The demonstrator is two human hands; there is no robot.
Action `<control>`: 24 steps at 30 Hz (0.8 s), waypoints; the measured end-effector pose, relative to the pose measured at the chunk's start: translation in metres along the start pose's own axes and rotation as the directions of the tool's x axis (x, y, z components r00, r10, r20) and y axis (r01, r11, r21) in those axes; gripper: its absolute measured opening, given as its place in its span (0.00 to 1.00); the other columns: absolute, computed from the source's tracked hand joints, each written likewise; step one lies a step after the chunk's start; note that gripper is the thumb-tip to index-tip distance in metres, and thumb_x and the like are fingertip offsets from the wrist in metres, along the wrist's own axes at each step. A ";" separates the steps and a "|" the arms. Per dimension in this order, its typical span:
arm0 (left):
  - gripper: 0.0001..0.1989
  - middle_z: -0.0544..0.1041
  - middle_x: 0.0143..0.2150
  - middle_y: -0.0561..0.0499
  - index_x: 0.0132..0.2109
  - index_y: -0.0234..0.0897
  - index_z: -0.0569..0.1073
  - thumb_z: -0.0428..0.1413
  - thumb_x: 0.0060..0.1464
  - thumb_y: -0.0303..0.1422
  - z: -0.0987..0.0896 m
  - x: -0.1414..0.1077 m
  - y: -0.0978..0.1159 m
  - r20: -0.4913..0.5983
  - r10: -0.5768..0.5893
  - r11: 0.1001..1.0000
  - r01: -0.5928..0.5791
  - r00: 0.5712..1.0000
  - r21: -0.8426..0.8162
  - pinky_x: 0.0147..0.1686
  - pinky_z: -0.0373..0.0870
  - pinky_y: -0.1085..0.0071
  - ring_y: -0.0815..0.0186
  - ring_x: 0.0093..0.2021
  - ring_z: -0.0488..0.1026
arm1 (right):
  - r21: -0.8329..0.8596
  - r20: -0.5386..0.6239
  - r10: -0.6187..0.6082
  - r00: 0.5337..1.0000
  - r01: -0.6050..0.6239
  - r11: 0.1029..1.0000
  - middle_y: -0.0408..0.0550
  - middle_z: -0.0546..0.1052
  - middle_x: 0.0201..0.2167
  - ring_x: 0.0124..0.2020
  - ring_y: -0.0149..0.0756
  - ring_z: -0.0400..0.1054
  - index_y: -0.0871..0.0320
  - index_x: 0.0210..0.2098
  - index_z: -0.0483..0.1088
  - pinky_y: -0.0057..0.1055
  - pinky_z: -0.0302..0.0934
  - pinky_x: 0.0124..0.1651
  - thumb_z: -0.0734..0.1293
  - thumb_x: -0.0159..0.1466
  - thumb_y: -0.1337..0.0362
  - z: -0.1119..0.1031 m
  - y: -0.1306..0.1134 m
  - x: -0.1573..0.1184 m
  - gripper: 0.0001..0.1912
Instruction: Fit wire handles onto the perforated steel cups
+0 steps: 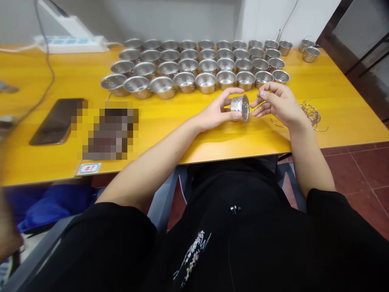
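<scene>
A bright, glossy yellow is shown by the table (343,101), and silver by the rows of cups (206,82) at the far side, whose walls are patterned with small dotted holes. The same dotted silver is repeated on the single near cup (235,104), and a silvery grey is seen in the wire tangle (314,117) at the right. At the left, the phone (57,121) is coloured near-black, the power strip (73,44) is marked white with blue patches, and the white label (89,168) is bordered in blue around a red mark. The black shirt (258,243) is decorated with a multicoloured speckled print (191,259). The red-brown floor (343,166) is crossed by pale lines.
</scene>
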State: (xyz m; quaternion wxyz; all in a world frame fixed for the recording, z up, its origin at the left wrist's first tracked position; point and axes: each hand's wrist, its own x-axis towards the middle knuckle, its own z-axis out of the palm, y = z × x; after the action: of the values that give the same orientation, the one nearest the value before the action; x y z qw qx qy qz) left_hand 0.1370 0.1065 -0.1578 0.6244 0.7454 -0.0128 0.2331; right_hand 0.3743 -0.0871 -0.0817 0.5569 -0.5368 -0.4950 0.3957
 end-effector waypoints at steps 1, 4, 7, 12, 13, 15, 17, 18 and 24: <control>0.54 0.87 0.70 0.40 0.82 0.52 0.76 0.88 0.59 0.59 0.000 0.000 -0.001 0.003 -0.005 1.000 0.005 1.000 -0.015 0.60 0.90 0.58 0.49 0.64 0.88 | 0.005 0.004 0.009 1.000 -0.009 1.000 0.46 0.86 0.37 0.37 0.44 0.90 0.49 0.47 0.76 0.36 0.86 0.37 0.91 0.73 0.37 0.000 0.000 0.000 0.31; 0.50 0.86 0.69 0.41 0.80 0.52 0.78 0.87 0.61 0.59 0.001 0.000 -0.002 0.015 -0.016 0.999 0.016 1.000 -0.042 0.50 0.90 0.64 0.51 0.60 0.89 | 0.001 0.007 -0.022 1.000 0.022 1.000 0.46 0.85 0.37 0.38 0.42 0.89 0.49 0.46 0.76 0.35 0.87 0.41 0.91 0.73 0.38 0.001 -0.003 -0.001 0.30; 0.49 0.87 0.69 0.41 0.79 0.52 0.80 0.88 0.60 0.58 0.000 0.001 -0.002 0.019 -0.025 0.998 0.026 0.999 -0.049 0.47 0.89 0.66 0.52 0.60 0.89 | -0.012 0.026 -0.067 0.997 0.068 0.998 0.45 0.83 0.36 0.35 0.37 0.84 0.51 0.43 0.79 0.33 0.87 0.41 0.91 0.73 0.36 0.002 -0.007 -0.003 0.30; 0.47 0.87 0.68 0.41 0.78 0.52 0.82 0.88 0.60 0.57 -0.001 0.001 -0.001 0.018 -0.028 0.997 0.030 0.999 -0.068 0.46 0.89 0.68 0.51 0.62 0.88 | -0.003 0.079 -0.066 0.995 0.066 0.998 0.44 0.79 0.30 0.30 0.35 0.76 0.52 0.39 0.83 0.31 0.83 0.36 0.91 0.71 0.32 0.006 -0.008 -0.006 0.32; 0.48 0.87 0.68 0.42 0.78 0.52 0.82 0.88 0.60 0.57 -0.001 0.001 -0.001 0.013 -0.029 0.997 0.030 0.999 -0.072 0.45 0.89 0.68 0.51 0.62 0.88 | 0.013 0.078 -0.068 0.995 0.067 0.998 0.44 0.79 0.29 0.30 0.34 0.76 0.52 0.38 0.83 0.31 0.83 0.36 0.92 0.70 0.32 0.007 -0.007 -0.006 0.33; 0.48 0.87 0.67 0.42 0.78 0.51 0.82 0.88 0.59 0.57 0.000 0.001 0.001 0.008 -0.040 0.996 0.040 0.999 -0.079 0.45 0.89 0.69 0.52 0.61 0.88 | 0.056 0.083 -0.066 0.994 0.061 0.997 0.44 0.79 0.29 0.29 0.34 0.75 0.53 0.36 0.83 0.31 0.82 0.34 0.93 0.67 0.30 0.010 -0.005 -0.006 0.35; 0.48 0.86 0.67 0.42 0.78 0.51 0.82 0.89 0.59 0.56 0.001 0.000 0.004 0.007 -0.052 0.995 0.052 0.999 -0.083 0.46 0.89 0.69 0.52 0.61 0.88 | 0.094 0.115 -0.056 0.992 0.045 0.995 0.44 0.79 0.28 0.28 0.34 0.75 0.53 0.34 0.82 0.31 0.82 0.33 0.94 0.64 0.28 0.013 -0.004 -0.007 0.38; 0.47 0.86 0.67 0.42 0.77 0.50 0.82 0.89 0.59 0.56 0.001 0.000 0.005 0.007 -0.055 0.995 0.056 0.998 -0.083 0.46 0.90 0.69 0.53 0.60 0.88 | 0.105 0.135 -0.050 0.990 0.036 0.994 0.44 0.79 0.27 0.27 0.34 0.75 0.54 0.33 0.82 0.31 0.82 0.33 0.94 0.63 0.27 0.015 -0.004 -0.007 0.39; 0.48 0.86 0.67 0.41 0.77 0.50 0.82 0.88 0.58 0.58 0.004 0.001 0.012 0.022 -0.057 0.996 0.059 0.998 -0.072 0.46 0.90 0.68 0.52 0.61 0.87 | 0.109 0.150 -0.031 0.988 0.015 0.994 0.44 0.78 0.26 0.27 0.33 0.73 0.54 0.30 0.82 0.30 0.81 0.32 0.95 0.61 0.28 0.022 -0.006 -0.008 0.39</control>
State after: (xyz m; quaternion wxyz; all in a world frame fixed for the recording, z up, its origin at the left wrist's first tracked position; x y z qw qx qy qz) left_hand 0.1355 0.1007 -0.1470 0.6573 0.7247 -0.0058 0.2067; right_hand 0.3504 -0.0911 -0.0787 0.5506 -0.4687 -0.5199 0.4549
